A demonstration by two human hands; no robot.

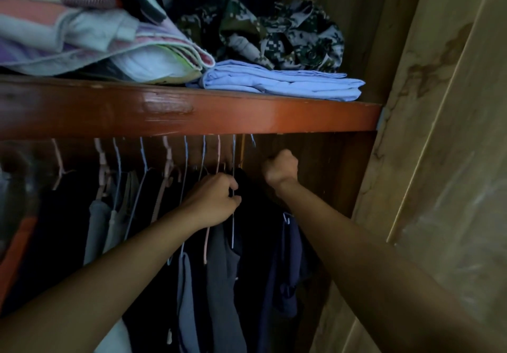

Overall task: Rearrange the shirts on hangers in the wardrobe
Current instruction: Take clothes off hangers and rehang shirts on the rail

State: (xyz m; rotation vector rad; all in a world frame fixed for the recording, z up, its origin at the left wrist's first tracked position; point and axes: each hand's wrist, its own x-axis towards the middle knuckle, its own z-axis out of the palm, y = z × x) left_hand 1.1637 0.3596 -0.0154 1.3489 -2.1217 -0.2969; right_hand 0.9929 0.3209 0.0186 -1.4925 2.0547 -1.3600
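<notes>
Dim wooden wardrobe (356,160), shirts on wire hangers (142,177) crowded left. Left hand (212,201) pinching blue hanger (233,160); right hand (279,167) fisted, contents unclear. Seemingly midway; right end unfilled.

both forearms (115,278) are bare to the frame edge, no sleeves showing.

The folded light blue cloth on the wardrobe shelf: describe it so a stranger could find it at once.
Start at the orange-red shelf above the hanging clothes and follow it toward its right end. There the folded light blue cloth lies flat at the front edge. It is plain and neat, unlike the crumpled camouflage garment behind it and the striped blankets to its left.
</notes>
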